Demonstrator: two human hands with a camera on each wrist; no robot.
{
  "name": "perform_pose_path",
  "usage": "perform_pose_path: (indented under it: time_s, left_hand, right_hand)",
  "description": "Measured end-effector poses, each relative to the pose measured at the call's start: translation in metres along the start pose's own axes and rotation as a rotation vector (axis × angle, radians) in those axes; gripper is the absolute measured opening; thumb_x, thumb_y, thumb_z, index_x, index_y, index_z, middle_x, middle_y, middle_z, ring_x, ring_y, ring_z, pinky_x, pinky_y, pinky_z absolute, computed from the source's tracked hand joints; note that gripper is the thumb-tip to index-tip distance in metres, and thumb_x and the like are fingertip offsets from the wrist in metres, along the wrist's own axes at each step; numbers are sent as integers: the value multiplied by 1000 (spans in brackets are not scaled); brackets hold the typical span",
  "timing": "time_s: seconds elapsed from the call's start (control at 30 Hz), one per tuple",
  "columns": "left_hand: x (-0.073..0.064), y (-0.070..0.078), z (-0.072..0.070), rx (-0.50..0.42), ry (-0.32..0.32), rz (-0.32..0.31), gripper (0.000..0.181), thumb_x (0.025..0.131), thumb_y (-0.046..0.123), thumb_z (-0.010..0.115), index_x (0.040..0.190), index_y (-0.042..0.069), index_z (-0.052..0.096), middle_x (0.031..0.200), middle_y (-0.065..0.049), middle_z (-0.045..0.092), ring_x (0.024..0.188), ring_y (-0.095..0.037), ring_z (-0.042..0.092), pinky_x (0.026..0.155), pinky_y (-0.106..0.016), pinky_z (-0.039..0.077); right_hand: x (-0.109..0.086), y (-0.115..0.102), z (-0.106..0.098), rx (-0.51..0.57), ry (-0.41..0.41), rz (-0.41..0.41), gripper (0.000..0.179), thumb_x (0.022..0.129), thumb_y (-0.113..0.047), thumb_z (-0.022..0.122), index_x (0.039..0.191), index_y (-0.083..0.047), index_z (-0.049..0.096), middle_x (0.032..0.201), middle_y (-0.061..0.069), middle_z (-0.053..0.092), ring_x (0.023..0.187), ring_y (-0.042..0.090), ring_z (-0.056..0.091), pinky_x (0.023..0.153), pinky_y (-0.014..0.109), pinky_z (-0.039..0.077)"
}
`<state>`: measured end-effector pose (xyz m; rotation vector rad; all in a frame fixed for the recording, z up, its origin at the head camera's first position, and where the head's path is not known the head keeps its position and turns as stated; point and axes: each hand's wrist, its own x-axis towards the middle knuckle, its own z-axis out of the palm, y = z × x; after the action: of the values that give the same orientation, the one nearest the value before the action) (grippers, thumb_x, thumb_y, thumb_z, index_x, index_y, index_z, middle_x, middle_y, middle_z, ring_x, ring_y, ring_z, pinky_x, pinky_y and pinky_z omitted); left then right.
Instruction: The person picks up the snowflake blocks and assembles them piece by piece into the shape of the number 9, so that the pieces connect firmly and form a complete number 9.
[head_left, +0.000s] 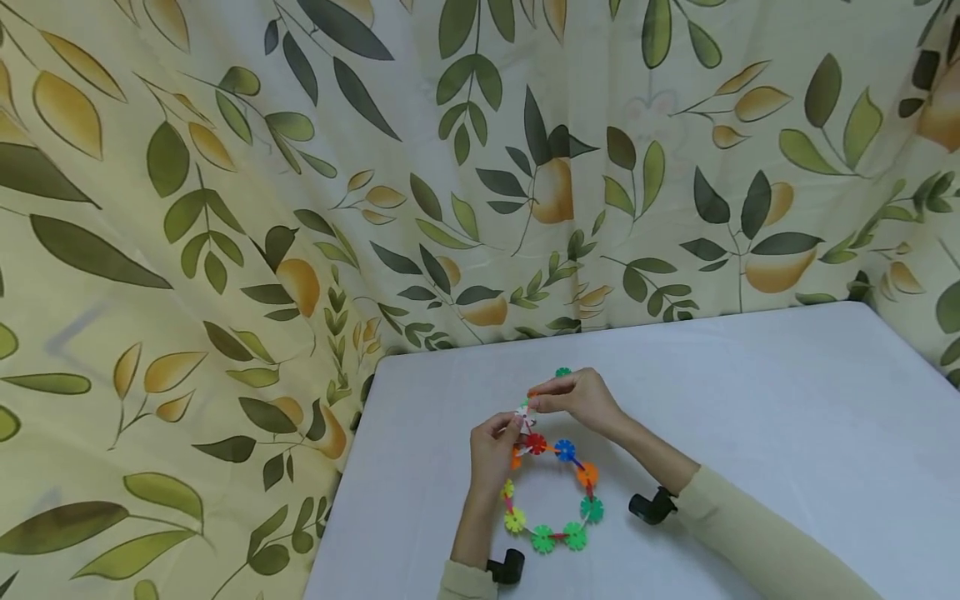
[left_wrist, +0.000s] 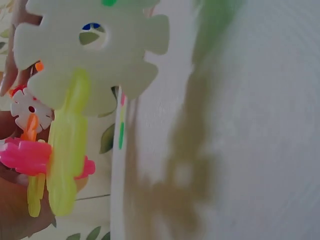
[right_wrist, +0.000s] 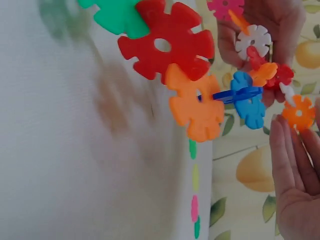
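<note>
Plastic snowflake discs, slotted edge to edge, form a colourful ring (head_left: 575, 536) on the table in the head view. At its upper left, my left hand (head_left: 492, 450) pinches a small red snowflake disc (right_wrist: 285, 76), with a white snowflake disc (head_left: 523, 417) close by. My right hand (head_left: 581, 400) pinches an orange snowflake disc (right_wrist: 298, 113) between fingertips and thumb, just beyond the left fingertips. A short white piece (right_wrist: 287, 92) lies between the red and orange discs. Pink (left_wrist: 25, 156) and yellow discs (left_wrist: 67, 160) pass close to my left hand in the left wrist view.
One green snowflake disc (head_left: 563, 372) shows behind my right hand. A white-covered table (head_left: 765, 400) extends to the right, and a leaf-patterned curtain (head_left: 645, 192) hangs behind it. Each wrist wears a black camera (head_left: 652, 506).
</note>
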<state>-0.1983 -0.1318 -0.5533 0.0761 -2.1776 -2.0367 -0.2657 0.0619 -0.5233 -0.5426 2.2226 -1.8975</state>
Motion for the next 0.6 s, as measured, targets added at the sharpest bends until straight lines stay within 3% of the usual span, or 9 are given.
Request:
perform_pose_path:
  time_s: [0.1,0.17,0.4,0.6]
  left_hand:
    - [1,-1,-4,3,12,-1,17,101,11,68,103,-4,75,97,-10,74,72,-16,71,69,-26,60]
    - [3,0,-5,9,14,-1,16,102,11,66,103,-3,74,96,-8,72,73,-14,70,69,-25,59]
    - [3,0,-10,8,-10,-21,19,104,15,65,110,-2,72,99,-10,71,78,-17,71,74,-26,60]
    - [1,1,-11,-18,-56,-30,28,104,22,64,125,3,70,106,-11,72,81,-18,70,77,-27,60]
  right_hand:
    - [6,4,3,28,-9,17,26,96,-23,77,113,-4,80,105,13,79,93,31,78,87,42,61]
    - [10,9,4,-9,-2,23,24,98,-20,75,114,-3,79,106,15,78,93,33,77,86,46,61]
    - [25,26,7,-380,-34,-28,18,94,-13,78,111,-7,81,106,5,78,86,18,68,73,31,58]
    - [35,35,16,-586,-170,-83,29,91,-10,81,119,-8,77,120,9,74,102,24,68,89,43,58]
